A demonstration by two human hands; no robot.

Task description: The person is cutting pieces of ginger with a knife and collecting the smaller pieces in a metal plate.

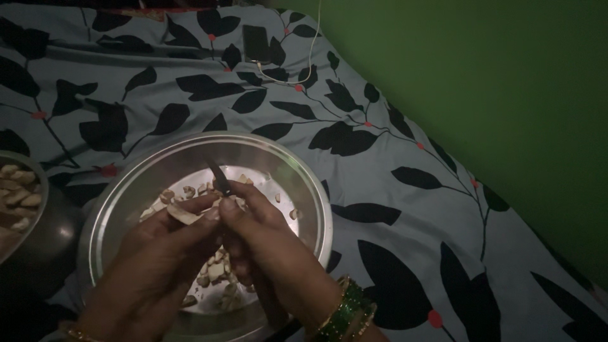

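My left hand (161,259) pinches a pale cashew-like nut (182,214) between thumb and fingers over a wide steel plate (304,190). My right hand (266,244), with green and gold bangles on its wrist, grips a small dark-bladed knife (220,177) whose tip points up and away. The blade meets the nut where the two hands touch. Several cut nut pieces (212,272) lie scattered on the plate under and beyond my hands.
A second steel bowl (54,234) with whole pale nuts stands at the left edge. Everything rests on a grey bedsheet (392,145) printed with black leaves. A dark phone (256,43) with a thin cable lies at the far end. A green wall (506,95) runs along the right.
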